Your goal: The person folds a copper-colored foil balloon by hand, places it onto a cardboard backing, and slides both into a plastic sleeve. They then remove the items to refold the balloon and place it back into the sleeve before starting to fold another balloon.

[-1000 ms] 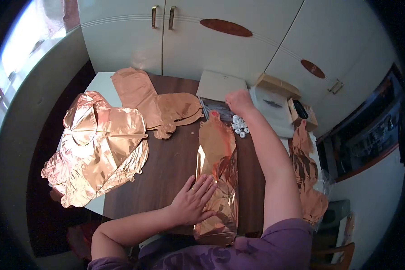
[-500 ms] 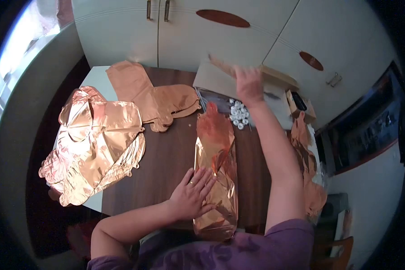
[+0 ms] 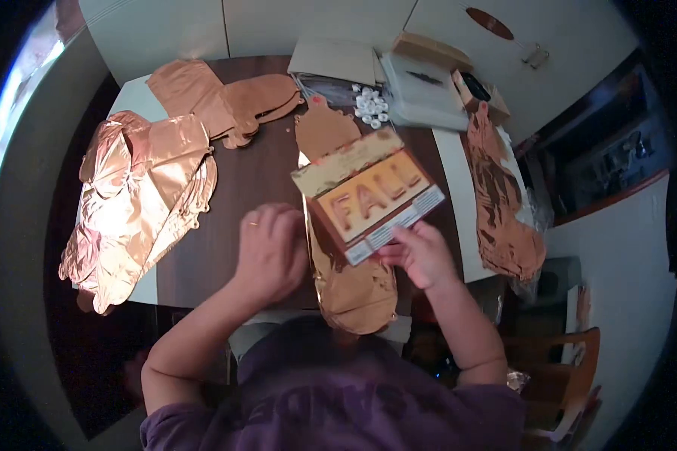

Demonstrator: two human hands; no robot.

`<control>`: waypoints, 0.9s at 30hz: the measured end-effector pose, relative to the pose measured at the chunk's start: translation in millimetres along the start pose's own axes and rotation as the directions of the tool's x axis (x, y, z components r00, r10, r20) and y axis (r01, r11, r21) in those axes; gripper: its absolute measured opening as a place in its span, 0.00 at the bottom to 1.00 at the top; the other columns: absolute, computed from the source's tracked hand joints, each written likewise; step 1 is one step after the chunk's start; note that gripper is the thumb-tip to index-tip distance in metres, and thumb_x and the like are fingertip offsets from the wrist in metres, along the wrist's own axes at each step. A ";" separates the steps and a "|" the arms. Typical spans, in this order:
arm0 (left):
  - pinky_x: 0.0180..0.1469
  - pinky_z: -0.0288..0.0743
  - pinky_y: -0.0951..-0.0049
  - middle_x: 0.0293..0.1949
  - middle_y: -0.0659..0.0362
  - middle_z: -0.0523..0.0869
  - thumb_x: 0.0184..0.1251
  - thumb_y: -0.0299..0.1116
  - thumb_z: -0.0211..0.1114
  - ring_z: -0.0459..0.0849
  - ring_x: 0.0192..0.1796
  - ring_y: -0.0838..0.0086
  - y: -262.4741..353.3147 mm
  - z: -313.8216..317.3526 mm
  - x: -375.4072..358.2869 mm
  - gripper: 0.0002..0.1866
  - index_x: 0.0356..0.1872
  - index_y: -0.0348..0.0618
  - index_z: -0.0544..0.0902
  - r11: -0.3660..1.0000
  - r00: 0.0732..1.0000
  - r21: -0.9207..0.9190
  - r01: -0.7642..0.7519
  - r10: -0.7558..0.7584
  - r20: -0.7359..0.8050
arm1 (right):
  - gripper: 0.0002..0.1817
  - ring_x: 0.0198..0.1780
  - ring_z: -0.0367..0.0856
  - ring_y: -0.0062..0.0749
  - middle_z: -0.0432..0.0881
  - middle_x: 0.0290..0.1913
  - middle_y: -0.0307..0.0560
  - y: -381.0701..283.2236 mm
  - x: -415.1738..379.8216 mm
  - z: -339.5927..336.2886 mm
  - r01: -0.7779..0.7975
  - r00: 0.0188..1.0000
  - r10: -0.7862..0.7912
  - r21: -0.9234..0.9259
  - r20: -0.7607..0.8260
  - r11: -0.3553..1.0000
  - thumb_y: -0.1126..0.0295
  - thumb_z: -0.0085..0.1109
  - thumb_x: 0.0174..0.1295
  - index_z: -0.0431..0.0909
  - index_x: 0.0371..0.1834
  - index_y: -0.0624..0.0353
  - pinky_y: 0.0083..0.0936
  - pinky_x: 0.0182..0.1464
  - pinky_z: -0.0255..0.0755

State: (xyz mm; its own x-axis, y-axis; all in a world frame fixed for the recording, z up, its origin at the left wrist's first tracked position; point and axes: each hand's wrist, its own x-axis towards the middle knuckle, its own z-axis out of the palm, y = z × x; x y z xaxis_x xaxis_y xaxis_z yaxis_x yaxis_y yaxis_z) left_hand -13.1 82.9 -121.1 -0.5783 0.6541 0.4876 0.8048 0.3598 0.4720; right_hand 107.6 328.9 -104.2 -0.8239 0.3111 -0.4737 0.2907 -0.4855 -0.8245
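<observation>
My right hand (image 3: 421, 255) pinches a printed cardboard card (image 3: 380, 192) by its lower right edge. The card is tilted, slightly blurred, and shows the word FALL in large balloon-like letters. Beneath it lies a flat, uninflated copper-coloured foil balloon (image 3: 356, 304), its middle hidden by the card. My left hand (image 3: 273, 252), with a ring on one finger, is just left of that balloon. Its fingers are curled together, and the fingertips are out of sight.
More flat foil balloons (image 3: 147, 192) lie on the left; others (image 3: 237, 101) lie behind them. Small white rolls (image 3: 371, 107) sit beside stacked cardboard (image 3: 335, 62) and a clear plastic container (image 3: 421, 94). Another foil balloon (image 3: 500, 203) rests at the right edge. A wooden chair (image 3: 579, 376) stands lower right.
My right hand has come back from the stacked cardboard with the printed card, now over the foil balloon. My left hand has left the balloon and curled. The view has shifted.
</observation>
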 end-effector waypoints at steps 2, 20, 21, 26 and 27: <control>0.63 0.63 0.50 0.56 0.45 0.74 0.59 0.30 0.63 0.72 0.59 0.49 -1.6 -6.1 -4.3 0.25 0.59 0.37 0.73 1.000 1.000 0.010 -0.010 0.009 0.015 | 0.13 0.31 0.86 0.29 0.87 0.42 0.51 14.4 -6.7 -3.1 -0.072 0.996 0.073 -0.030 0.043 0.997 0.67 0.56 0.72 0.74 0.54 0.62 0.24 0.33 0.82; 0.76 0.51 0.43 0.71 0.47 0.70 0.62 0.36 0.64 0.63 0.75 0.48 -45.3 -7.9 17.8 0.28 0.64 0.44 0.75 0.977 0.870 0.023 -0.211 0.177 0.461 | 0.35 0.74 0.64 0.50 0.66 0.73 0.55 55.2 -39.8 -39.9 0.595 0.568 -0.241 -0.595 0.787 -0.540 0.63 0.65 0.56 0.69 0.69 0.57 0.52 0.75 0.55; 0.76 0.50 0.43 0.72 0.47 0.69 0.62 0.37 0.64 0.62 0.75 0.47 -46.8 -9.0 19.1 0.28 0.65 0.44 0.75 0.978 0.856 0.003 -0.207 0.180 0.484 | 0.31 0.73 0.66 0.49 0.69 0.71 0.55 57.0 -38.2 -41.3 0.605 0.528 -0.282 -0.588 0.801 -0.537 0.65 0.64 0.57 0.72 0.67 0.57 0.51 0.74 0.57; 0.76 0.52 0.44 0.72 0.47 0.68 0.64 0.43 0.63 0.63 0.75 0.49 -29.5 6.9 13.0 0.28 0.66 0.47 0.76 0.969 0.880 -0.066 -0.239 0.245 0.407 | 0.20 0.65 0.76 0.47 0.80 0.61 0.52 58.4 -37.4 -40.3 0.636 0.403 -0.409 -0.572 0.819 -0.518 0.70 0.59 0.60 0.81 0.56 0.57 0.48 0.68 0.67; 0.76 0.52 0.44 0.72 0.47 0.67 0.64 0.44 0.63 0.62 0.75 0.49 -29.8 11.0 9.6 0.29 0.66 0.48 0.76 0.958 0.863 -0.073 -0.276 0.280 0.420 | 0.19 0.64 0.77 0.47 0.80 0.61 0.51 60.8 -38.0 -40.5 0.647 0.388 -0.423 -0.569 0.819 -0.507 0.70 0.59 0.60 0.81 0.55 0.57 0.47 0.68 0.68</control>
State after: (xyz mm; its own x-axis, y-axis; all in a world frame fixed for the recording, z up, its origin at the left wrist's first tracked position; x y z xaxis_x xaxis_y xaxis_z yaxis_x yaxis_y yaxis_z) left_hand -41.2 85.8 -138.6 -0.2176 0.9449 0.2446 0.9210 0.1159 0.3718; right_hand 176.3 320.6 -148.8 -0.8412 -0.3428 0.4182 -0.4039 0.9125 -0.0644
